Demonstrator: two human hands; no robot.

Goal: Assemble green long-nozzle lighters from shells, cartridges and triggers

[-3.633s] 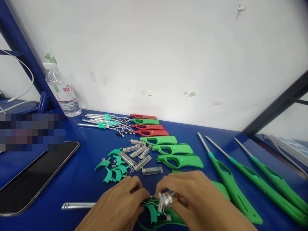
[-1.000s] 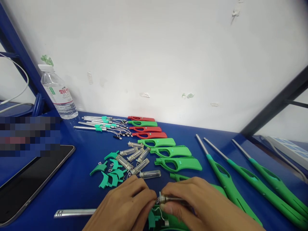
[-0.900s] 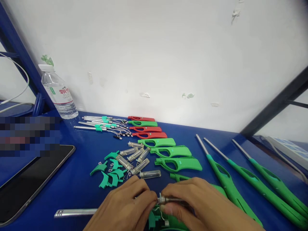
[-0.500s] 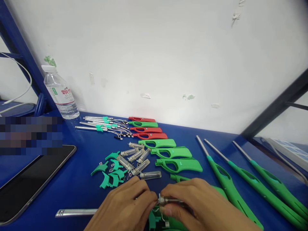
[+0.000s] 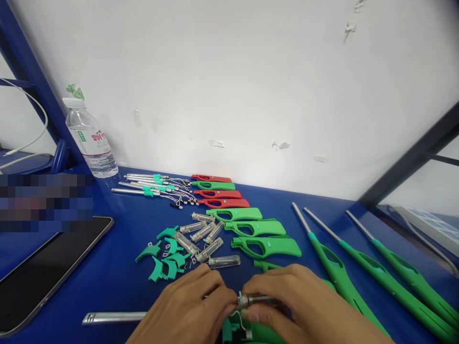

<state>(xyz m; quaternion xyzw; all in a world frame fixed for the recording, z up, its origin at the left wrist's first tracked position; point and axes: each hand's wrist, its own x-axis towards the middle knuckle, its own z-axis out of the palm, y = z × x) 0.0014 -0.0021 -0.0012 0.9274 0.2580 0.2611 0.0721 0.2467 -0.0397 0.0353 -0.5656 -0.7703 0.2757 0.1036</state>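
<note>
At the bottom centre my right hand [image 5: 290,301] pinches a clear lighter tank [image 5: 251,299] by its body, its valve end pointing left. My left hand [image 5: 195,303] is closed at that valve end, fingertips beside it; what it holds is hidden. A silver tube [image 5: 114,317] sticks out to the left from under my left hand. Below the fingertips lie a teal trigger [image 5: 227,330], a thin white wire and a green handle shell [image 5: 263,333], partly covered by my hands.
Beyond my hands are several clear tanks [image 5: 224,261], teal triggers [image 5: 157,268], a row of green and red shells [image 5: 268,246], and metal tubes with wires [image 5: 132,191]. Long green lighters [image 5: 340,282] lie right. A phone [image 5: 46,272] and water bottle [image 5: 91,141] stand left.
The tank and the fingertips around it have shifted very slightly to the right. Both hands keep nearly the same pose, and the other parts stay where they were.
</note>
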